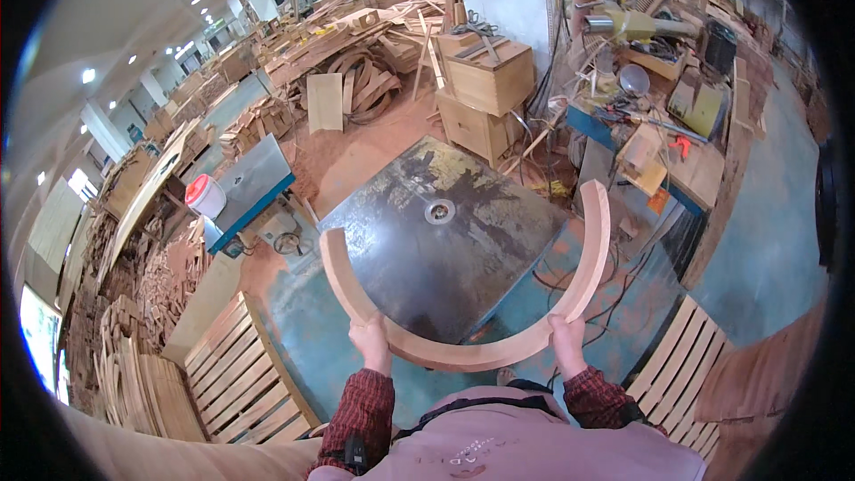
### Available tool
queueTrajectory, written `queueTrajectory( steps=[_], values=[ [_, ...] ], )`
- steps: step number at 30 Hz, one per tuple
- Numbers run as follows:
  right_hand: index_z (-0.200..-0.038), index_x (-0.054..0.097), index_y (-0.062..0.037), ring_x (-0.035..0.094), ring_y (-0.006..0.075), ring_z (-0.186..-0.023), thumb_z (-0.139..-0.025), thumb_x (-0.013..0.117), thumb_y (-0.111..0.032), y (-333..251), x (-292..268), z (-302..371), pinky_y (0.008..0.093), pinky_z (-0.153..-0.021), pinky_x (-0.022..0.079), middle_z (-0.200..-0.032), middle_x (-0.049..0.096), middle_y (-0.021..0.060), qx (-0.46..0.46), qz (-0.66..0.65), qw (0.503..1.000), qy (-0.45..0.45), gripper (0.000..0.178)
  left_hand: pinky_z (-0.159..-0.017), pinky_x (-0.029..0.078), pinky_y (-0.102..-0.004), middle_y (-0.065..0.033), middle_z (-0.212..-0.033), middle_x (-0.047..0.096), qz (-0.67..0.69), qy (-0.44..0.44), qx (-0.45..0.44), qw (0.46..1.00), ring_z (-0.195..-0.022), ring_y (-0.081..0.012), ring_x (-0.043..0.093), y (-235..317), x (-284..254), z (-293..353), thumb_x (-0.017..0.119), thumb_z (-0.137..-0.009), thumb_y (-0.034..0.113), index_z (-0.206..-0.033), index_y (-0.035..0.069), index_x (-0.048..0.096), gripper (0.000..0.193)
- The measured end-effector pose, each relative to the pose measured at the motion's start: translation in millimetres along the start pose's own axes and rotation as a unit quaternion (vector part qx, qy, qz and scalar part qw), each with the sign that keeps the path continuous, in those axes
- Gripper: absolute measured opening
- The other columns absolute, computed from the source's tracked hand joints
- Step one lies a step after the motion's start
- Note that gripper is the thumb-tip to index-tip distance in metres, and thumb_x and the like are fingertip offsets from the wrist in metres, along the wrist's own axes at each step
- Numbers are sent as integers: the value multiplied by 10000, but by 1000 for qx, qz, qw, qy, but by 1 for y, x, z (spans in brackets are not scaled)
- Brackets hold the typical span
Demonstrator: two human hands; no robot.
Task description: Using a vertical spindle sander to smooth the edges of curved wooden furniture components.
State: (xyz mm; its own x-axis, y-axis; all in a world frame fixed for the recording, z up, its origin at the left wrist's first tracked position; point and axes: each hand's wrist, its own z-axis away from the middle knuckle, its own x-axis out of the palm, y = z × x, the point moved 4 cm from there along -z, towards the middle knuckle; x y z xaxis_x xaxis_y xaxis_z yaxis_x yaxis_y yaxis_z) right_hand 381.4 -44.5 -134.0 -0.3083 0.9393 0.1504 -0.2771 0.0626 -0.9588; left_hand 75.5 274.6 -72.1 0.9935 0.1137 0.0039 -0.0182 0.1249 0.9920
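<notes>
Both hands grip a big U-shaped curved wooden piece (481, 352) at its bottom bend, the left hand (371, 338) and the right hand (564, 336) closed around it, well apart. The piece hangs in the air, its two arms rising over the near edge of the dark metal surface (445, 254) with the round cutter opening (439, 211) in the middle. To handle it well, I'd judge, keep both grips firm and level (the arms are long and could twist) and fingers clear of that opening.
</notes>
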Motion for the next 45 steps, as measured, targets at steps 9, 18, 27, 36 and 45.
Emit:
queueTrajectory(
  steps=[9, 18, 27, 36, 45],
  values=[
    [-1300, 535, 48, 675, 250, -928, -822, 645, 8, 9, 105, -44, 383, -842, 551, -1053, 662, 127, 1, 109, 986, 125, 492, -834, 560, -385, -86, -1031, 710, -34, -104, 17, 994, -910, -228, 695, -46, 70, -168, 722, -855, -14, -1195, -32, 642, 350],
    [-1523, 395, 33, 618, 302, -1163, -844, 624, 32, 51, 200, -7, 383, -1045, 481, -1315, 584, 207, -80, 169, 946, 266, 717, -1072, 468, -435, -237, -1308, 610, -185, -226, 138, 946, -1216, -388, 618, -56, 101, -298, 702, -884, 19, -1436, -40, 504, 589],
    [-1618, 293, 2, 521, 285, -1314, -916, 658, -8, 80, 274, 51, 387, -1141, 408, -1487, 473, 171, -66, 73, 949, 300, 791, -1182, 403, -435, -290, -1496, 528, -156, -290, 59, 942, -1413, -414, 520, -51, 107, -333, 626, -1065, 275, -1550, -80, 414, 638],
    [-1579, 339, 37, 535, 274, -1288, -916, 688, -39, 74, 305, 55, 379, -1125, 416, -1454, 506, 162, -82, 62, 931, 349, 754, -931, 503, -475, -231, -1121, 668, -195, -362, 75, 908, -1050, -386, 664, -20, 141, -384, 468, -1124, 307, -1314, -18, 570, 390],
    [-1520, 421, 16, 564, 232, -1159, -903, 649, 0, 94, 327, 61, 354, -1033, 446, -1298, 566, 116, -57, 34, 898, 435, 659, -939, 501, -443, -207, -1147, 664, -193, -459, 82, 863, -1031, -323, 639, -36, 191, -413, 459, -1137, 305, -1377, -47, 552, 435]
  ],
)
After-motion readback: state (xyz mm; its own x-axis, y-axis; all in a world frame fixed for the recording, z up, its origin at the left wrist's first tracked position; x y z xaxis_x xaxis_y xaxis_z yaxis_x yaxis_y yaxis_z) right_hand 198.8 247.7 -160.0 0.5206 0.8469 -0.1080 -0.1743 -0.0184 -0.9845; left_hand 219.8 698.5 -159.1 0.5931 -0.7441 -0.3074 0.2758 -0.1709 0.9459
